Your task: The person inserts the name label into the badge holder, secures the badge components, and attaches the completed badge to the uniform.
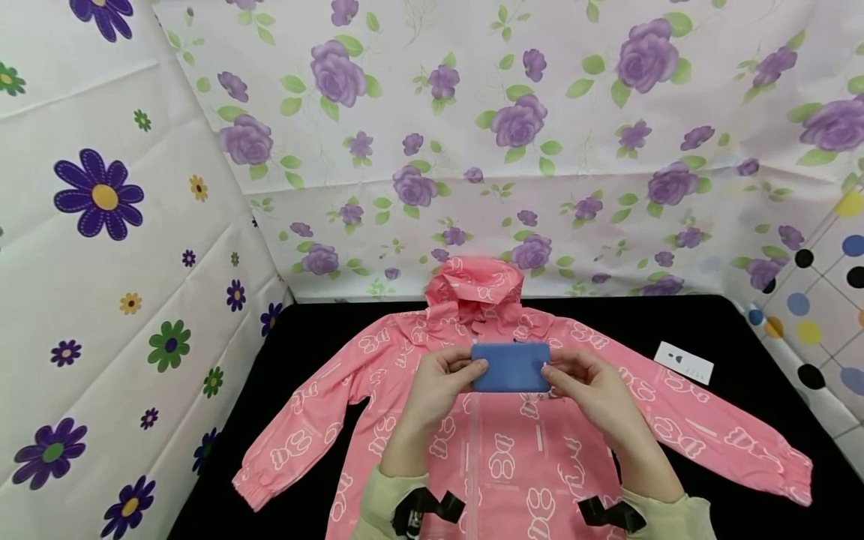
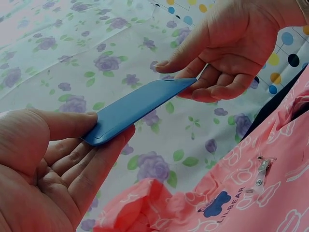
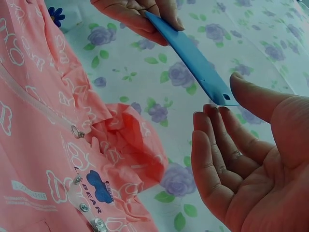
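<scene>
Left fingers (image 2: 72,125) pinch one end of this flat blue case (image 1: 511,367), right fingers (image 3: 203,157) kinda loose by the other, pink jacket (image 1: 499,442) below.

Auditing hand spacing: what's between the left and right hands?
In the head view, a flat blue holder lies between the left hand and right hand, with the pink jacket behind.

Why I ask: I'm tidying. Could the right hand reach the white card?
Probably yes: the white card lies exposed beside the pink sleeve, and the left hand pinches the blue slab.
</scene>
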The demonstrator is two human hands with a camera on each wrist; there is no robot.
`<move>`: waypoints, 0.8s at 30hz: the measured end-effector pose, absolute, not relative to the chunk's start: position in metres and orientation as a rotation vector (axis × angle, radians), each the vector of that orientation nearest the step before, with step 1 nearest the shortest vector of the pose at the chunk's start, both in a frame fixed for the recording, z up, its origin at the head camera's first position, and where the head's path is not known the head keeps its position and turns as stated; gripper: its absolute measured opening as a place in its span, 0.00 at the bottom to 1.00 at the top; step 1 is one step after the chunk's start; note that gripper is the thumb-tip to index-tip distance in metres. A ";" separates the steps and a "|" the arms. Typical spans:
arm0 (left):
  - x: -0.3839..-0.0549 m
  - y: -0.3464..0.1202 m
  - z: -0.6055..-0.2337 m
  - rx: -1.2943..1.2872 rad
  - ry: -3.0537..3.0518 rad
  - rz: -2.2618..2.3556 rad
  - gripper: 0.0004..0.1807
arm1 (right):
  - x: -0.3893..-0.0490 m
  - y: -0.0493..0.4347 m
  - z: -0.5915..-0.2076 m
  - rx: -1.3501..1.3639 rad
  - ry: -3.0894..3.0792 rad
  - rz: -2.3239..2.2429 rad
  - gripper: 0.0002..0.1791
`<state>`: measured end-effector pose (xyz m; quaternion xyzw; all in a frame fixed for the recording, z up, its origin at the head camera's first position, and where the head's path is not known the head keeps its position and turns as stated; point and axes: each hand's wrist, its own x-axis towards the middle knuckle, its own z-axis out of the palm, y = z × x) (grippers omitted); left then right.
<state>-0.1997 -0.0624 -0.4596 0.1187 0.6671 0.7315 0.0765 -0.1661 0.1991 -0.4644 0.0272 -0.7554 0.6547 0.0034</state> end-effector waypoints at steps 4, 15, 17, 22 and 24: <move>-0.199 -0.062 -0.461 0.384 2.001 2.185 0.16 | -0.165 0.198 -0.464 0.036 -2.389 2.052 0.22; -0.199 -0.059 -0.462 0.409 2.030 2.169 0.15 | -0.165 0.198 -0.465 -0.006 -2.469 1.874 0.17; -0.199 -0.059 -0.461 0.406 2.035 2.165 0.15 | -0.165 0.197 -0.465 -0.007 -2.469 1.861 0.17; -0.199 -0.059 -0.461 0.407 2.038 2.163 0.15 | -0.165 0.197 -0.463 0.002 -2.458 1.861 0.18; -0.199 -0.059 -0.461 0.408 2.035 2.163 0.15 | -0.165 0.197 -0.463 0.003 -2.453 1.866 0.18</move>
